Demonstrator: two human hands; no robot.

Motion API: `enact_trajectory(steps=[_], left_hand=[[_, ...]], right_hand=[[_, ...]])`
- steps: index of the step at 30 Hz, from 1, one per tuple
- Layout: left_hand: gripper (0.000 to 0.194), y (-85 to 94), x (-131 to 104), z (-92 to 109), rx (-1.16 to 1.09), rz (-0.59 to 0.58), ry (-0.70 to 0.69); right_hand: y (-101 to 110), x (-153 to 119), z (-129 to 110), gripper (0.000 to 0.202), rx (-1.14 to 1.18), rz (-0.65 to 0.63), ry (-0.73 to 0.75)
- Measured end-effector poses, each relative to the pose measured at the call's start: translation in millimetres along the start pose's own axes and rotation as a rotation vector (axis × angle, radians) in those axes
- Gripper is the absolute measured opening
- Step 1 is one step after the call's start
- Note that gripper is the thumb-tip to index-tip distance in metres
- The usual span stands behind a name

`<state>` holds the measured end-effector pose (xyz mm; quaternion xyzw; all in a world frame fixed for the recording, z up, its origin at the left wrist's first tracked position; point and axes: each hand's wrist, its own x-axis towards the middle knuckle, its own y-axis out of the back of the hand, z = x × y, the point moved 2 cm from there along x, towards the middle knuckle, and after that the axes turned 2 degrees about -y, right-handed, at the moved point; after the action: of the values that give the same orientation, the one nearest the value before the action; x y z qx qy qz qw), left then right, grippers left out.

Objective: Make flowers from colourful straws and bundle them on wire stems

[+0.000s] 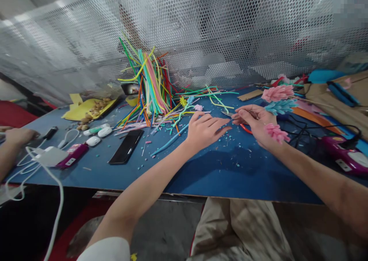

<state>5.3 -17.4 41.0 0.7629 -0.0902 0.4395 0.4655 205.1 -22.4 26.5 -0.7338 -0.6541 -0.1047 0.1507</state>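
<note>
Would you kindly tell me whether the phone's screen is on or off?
It appears off: the phone shows a glossy black face with nothing lit.

Own body, head view: left hand (204, 129) and right hand (257, 124) both bare, slim fingers, nail detail too small to read. Left forearm (152, 186) and right forearm (313, 172) uncovered, slender, smooth outline. Left sleeve (106, 250): white, short, plain hem around the elbow region, cut off by bottom edge. Right sleeve out of frame, can't spec it. Trousers (215, 228): beige/khaki, loose cut, matte fabric, creased over both thighs. Darker mottled streaks on right leg; shadow or print, can't tell.
</note>
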Motion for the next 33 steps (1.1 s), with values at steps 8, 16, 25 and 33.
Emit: enact_trajectory(steps=[8,16,25,33], left_hand=[[0.026,-0.4,2.7,3.5,-0.257,-0.050,0.240],[0.040,-10.8,4.6,-3.8,-1.140,-0.190,0.778],[0.046,-9.3,5.0,-11.6,-1.208,-0.400,0.839],[0.033,-3.6,3.1,-11.7,-0.172,-0.021,0.208]], right_hand=[[3.7,-0.9,-1.5,0.019,-0.072,-0.008,0.058],[2.2,-4.2,-11.3,0.013,-0.075,-0.061,0.113],[3.1,-3.4,-7.7,0.016,-0.075,-0.014,0.107],[4.9,5.9,5.1,0.015,0.028,0.088,0.001]])
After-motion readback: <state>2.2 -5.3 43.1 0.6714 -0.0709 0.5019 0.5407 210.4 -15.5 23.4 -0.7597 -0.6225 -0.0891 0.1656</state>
